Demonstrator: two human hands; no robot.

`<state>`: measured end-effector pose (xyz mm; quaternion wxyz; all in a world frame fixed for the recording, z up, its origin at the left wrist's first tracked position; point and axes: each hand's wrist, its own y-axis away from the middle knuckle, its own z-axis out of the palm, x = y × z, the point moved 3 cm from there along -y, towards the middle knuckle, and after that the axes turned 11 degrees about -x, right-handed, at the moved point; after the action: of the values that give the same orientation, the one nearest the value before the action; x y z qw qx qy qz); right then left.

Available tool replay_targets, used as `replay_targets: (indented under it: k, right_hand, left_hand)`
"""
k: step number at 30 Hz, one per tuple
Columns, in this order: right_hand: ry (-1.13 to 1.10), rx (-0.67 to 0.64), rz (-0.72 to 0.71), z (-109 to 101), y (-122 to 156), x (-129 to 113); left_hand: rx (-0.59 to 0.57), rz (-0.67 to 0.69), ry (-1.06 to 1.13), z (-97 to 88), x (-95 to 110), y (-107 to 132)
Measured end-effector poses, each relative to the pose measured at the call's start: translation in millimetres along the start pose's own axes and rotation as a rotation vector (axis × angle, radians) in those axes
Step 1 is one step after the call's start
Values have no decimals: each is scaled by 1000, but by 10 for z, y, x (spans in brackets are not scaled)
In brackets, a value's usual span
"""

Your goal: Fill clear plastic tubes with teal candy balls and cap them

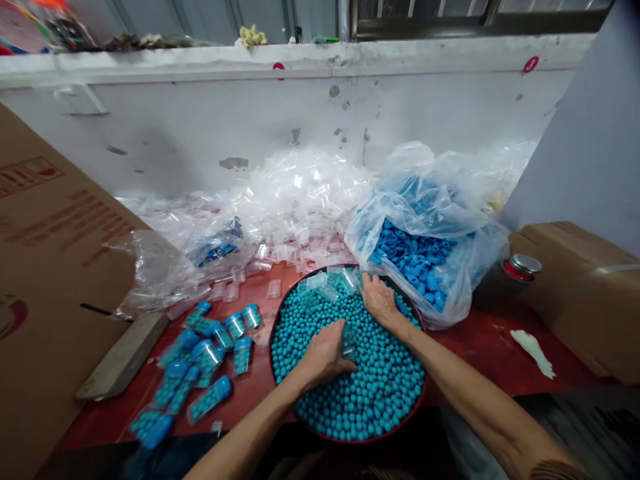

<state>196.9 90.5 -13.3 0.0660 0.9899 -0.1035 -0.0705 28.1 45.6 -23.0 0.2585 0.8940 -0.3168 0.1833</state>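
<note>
A round tray point(425, 387) with a dark red rim holds many small turquoise beads point(370, 393). Over the beads, my left hand point(323, 357) is closed around a small clear plastic bottle point(349, 341). At the tray's far right side, my right hand point(381, 301) has its fingers curled down, next to a clear bottle point(351, 279); what lies inside its grip is hidden. Several other clear bottles point(315, 283) rest on the beads at the far side. Left of the tray lie several bead-filled bottles with blue caps point(243, 357).
An open plastic bag of blue caps point(415, 257) stands behind right. Clear empty bottles point(300, 193) are heaped against the wall. A cardboard box point(55, 280) flanks the left, with a grey bar point(125, 357) beside it. Another box point(575, 293) and a silver-lidded jar point(523, 267) are right.
</note>
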Motion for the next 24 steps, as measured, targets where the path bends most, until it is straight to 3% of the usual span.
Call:
replay_targets:
  k: [5, 11, 15, 19, 22, 24]
  right_hand:
    - [-32, -33, -98, 44, 39, -54]
    - [-151, -81, -209, 19, 94, 111]
    - [-329, -112, -337, -38, 147, 171]
    - [-533, -136, -491, 24, 295, 40]
    - [-476, -132, -642, 127, 424, -136]
    - [-443, -160, -661, 181, 479, -201]
  left_hand:
    - [88, -15, -41, -21, -5, 52]
    - [90, 90, -113, 46, -24, 111]
    - [194, 120, -95, 102, -45, 128]
    - [305, 251, -169, 121, 34, 136]
    - [358, 304, -249, 78, 92, 150]
    - [366, 289, -261, 33, 106, 165]
